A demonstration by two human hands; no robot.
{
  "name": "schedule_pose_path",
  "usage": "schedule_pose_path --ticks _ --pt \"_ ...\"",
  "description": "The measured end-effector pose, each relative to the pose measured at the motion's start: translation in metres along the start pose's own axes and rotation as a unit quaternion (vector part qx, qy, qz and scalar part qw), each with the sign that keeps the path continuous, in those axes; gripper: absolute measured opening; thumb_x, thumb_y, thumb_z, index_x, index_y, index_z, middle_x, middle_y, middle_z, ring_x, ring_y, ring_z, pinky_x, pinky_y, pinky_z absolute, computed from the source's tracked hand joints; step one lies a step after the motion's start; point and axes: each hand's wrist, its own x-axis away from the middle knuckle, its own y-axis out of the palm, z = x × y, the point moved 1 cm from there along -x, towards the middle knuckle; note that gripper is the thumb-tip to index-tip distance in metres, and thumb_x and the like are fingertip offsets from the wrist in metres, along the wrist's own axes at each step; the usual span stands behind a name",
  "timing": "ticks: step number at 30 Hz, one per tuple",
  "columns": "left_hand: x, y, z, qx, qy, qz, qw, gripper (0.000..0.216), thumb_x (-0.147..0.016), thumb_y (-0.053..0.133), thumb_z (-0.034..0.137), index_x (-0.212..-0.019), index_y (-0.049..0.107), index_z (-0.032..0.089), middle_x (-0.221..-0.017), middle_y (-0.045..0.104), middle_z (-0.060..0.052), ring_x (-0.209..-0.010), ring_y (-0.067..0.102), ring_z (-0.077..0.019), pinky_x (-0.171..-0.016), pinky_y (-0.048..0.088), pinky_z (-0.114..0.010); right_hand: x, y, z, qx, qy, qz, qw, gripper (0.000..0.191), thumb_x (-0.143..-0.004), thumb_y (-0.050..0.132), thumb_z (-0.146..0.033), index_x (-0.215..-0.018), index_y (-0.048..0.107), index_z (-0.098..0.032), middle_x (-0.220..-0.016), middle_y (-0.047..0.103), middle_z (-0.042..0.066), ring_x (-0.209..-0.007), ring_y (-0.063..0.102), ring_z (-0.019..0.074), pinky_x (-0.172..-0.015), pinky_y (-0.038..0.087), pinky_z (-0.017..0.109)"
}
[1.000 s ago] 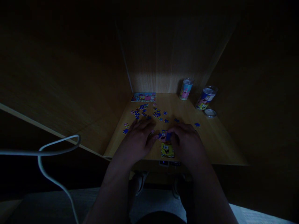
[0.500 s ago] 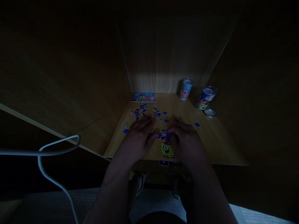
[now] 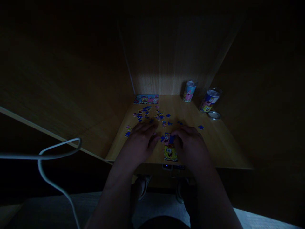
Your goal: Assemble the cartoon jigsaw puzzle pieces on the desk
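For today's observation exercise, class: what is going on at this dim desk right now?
A person sits at a wooden desk doing a cartoon jigsaw. Both hands, the left hand and the right hand, rest at the assembled patch near the front edge, fingertips meeting at its top. Loose pieces lie scattered behind, a reference picture at the back, two tins and a lid to the right.

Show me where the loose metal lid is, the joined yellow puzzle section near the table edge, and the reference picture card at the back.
Loose lid (image 3: 214,115), head view, on the middle of its top face.
Joined puzzle section (image 3: 170,153), head view, on its yellow part.
Picture card (image 3: 146,99), head view, on the middle of the card.
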Motion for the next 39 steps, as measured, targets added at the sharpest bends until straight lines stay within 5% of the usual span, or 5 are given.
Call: schedule_pose_path --ticks 12,21,25,39 --pt "0.001 -0.003 -0.001 0.009 0.015 -0.01 1.0 0.025 -0.113 0.07 0.029 -0.135 0.078 0.022 -0.146 0.078 -0.01 -0.141 0.069 -0.0326 -0.129 0.051 -0.057 -0.001 0.002 0.002 -0.001 -0.001 -0.003 1.0 0.023 -0.101 0.062 -0.014 -0.105 0.081 -0.026 -0.111 0.08 0.009 -0.111 0.07 0.0312 -0.103 0.055 0.05" --pt "-0.004 0.012 0.022 -0.003 0.086 -0.041 0.995 0.047 -0.119 0.057 0.025 -0.166 0.058 0.025 -0.173 0.06 -0.008 -0.164 0.051 -0.0285 -0.143 0.031 -0.061 -0.001 0.001 0.002 0.013 -0.004 -0.013 1.0 0.024 -0.099 0.06 -0.012 -0.106 0.078 -0.025 -0.113 0.08 0.01 -0.111 0.07 0.0312 -0.103 0.054 0.048" --pt "-0.009 0.017 0.037 -0.01 0.074 -0.026 0.997 0.045 -0.119 0.055 0.023 -0.163 0.06 0.017 -0.173 0.059 -0.014 -0.167 0.048 -0.0299 -0.142 0.033 -0.058 -0.001 0.001 0.003 0.019 -0.002 -0.013 1.0 0.021 -0.099 0.061 -0.013 -0.105 0.077 -0.025 -0.112 0.08 0.01 -0.109 0.07 0.0309 -0.102 0.053 0.048" --pt "-0.012 0.007 0.04 -0.012 0.004 0.014 1.0 0.017 -0.112 0.061 0.019 -0.115 0.078 0.017 -0.119 0.082 -0.013 -0.118 0.073 -0.034 -0.116 0.057 -0.06 -0.001 0.0 0.001 0.009 0.003 -0.015 1.0 0.02 -0.102 0.064 -0.015 -0.107 0.081 -0.024 -0.11 0.08 0.009 -0.109 0.069 0.0311 -0.104 0.053 0.048"
